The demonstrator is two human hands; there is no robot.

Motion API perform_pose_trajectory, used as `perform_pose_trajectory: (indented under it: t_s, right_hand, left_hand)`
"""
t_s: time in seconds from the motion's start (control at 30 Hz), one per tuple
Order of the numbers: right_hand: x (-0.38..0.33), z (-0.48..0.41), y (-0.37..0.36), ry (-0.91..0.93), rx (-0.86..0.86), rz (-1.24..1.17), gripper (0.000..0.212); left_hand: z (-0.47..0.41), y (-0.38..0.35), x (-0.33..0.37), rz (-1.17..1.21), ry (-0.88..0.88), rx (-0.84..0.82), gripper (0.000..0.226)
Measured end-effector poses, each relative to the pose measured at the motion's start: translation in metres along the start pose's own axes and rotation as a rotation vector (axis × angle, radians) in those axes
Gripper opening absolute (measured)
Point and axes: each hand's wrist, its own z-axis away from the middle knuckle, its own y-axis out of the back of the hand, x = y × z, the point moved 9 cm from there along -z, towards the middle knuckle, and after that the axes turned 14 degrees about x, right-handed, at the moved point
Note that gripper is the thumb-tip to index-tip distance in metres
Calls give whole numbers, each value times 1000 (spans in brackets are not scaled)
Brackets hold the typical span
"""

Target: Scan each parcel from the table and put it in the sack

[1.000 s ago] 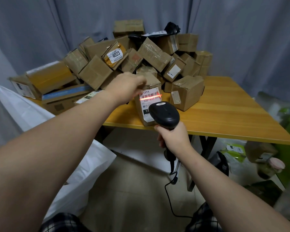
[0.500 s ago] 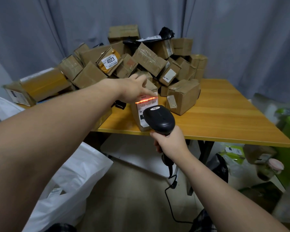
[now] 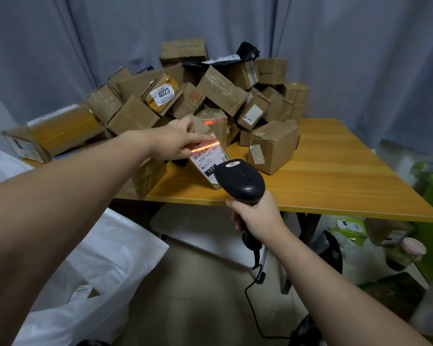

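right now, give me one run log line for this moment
step: scan | left hand: holds parcel | right hand: grips scanner | red beam: on label | sack: parcel not yet in

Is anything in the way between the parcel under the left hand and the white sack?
Only one cardboard box at the table's edge, just left of the labelled parcel, sits toward the white sack below. The left hand could probably lift the parcel past it.

Left arm reaches forward, its hand [image 3: 175,143] gripping the parcel [image 3: 209,159] by the top, fingers stretched along the edge. Right hand [image 3: 258,217], nearer and lower, is fisted round the scanner [image 3: 243,182] handle.
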Motion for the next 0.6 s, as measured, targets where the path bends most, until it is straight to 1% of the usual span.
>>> perform_pose_trajectory:
  t_s: [0.1,0.2,0.27,0.47,0.57,0.6]
  right_hand:
    - [-4,-9,-5,32,-47,70,20]
    - [-7,-19,-12,77,-83,157,23]
    - [-8,-25,-14,92,-96,195,21]
    - [-21,-34,-16,155,-99,186,19]
    - [-26,-38,-14,181,-111,185,9]
    - [-28,-40,-14,200,-108,195,9]
  left_hand:
    - [8,-5,-10,10,42,70,66]
    - [9,-6,-16,45,68,107,64]
    - [9,-4,-19,62,82,123,63]
    - [7,3,-22,58,77,169,71]
    - [7,5,-25,98,87,183,68]
    - [7,6,-26,125,97,184,65]
